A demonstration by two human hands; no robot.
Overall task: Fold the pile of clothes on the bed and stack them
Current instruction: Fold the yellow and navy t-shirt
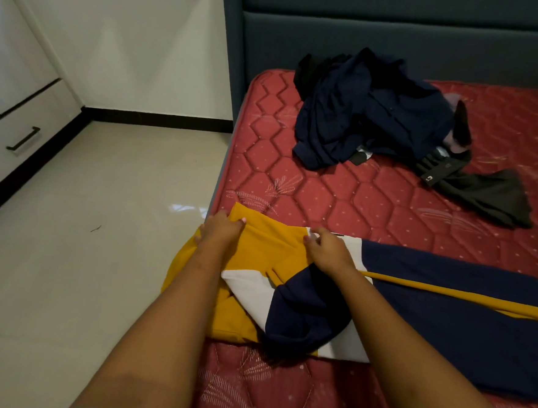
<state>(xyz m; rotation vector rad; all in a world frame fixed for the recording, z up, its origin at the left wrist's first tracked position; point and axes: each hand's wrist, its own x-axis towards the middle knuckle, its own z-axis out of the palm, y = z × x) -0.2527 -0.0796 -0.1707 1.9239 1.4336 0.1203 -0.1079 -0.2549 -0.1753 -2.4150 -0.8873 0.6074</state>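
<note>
My left hand (223, 229) and right hand (328, 249) each pinch the yellow end of a colour-blocked garment (443, 327), lower centre; a dark clothes pile (372, 112) lies upper right on the mattress (326, 192).

Dim indoor light; pale glare patch on floor (186, 210) centre-left; soft shadows; wide-angle bending at edges; slight softness.

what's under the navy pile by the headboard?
Under the pile, a black garment pokes out on the right and a white-printed scrap at the front edge; red mattress below. Anything deeper is covered.
</note>
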